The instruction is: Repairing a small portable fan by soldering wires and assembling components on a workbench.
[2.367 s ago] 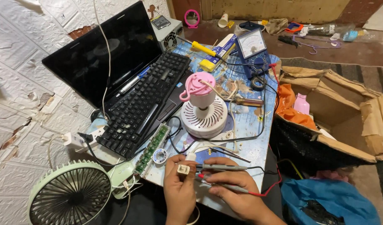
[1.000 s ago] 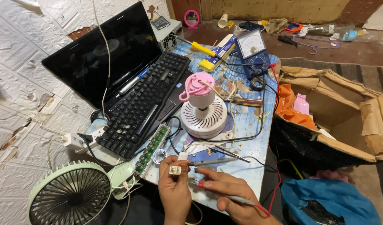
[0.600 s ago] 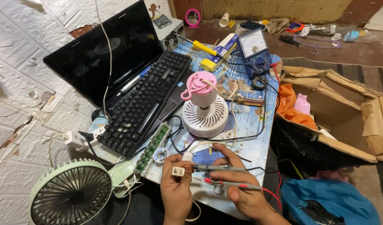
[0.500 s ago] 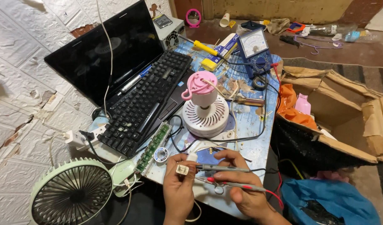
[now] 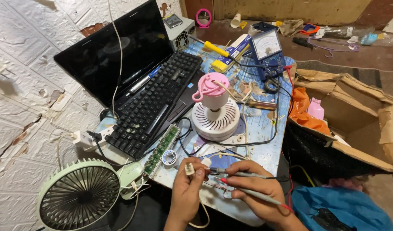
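Left hand [image 5: 187,193] is closed in a pinch on a small white component [image 5: 190,169], held upright just above the near table edge [image 5: 265,159]. Left of it: green fan [image 5: 78,198], green circuit strip [image 5: 162,150], solder spool [image 5: 169,157]. Right hand [image 5: 253,191] is closed around two probes: the black probe [image 5: 239,173] points toward the component; contact appears likely but cannot be confirmed. Red probe [image 5: 252,194] lies below it. Behind stand a white-and-pink fan body [image 5: 215,112] and blue multimeter [image 5: 268,53].
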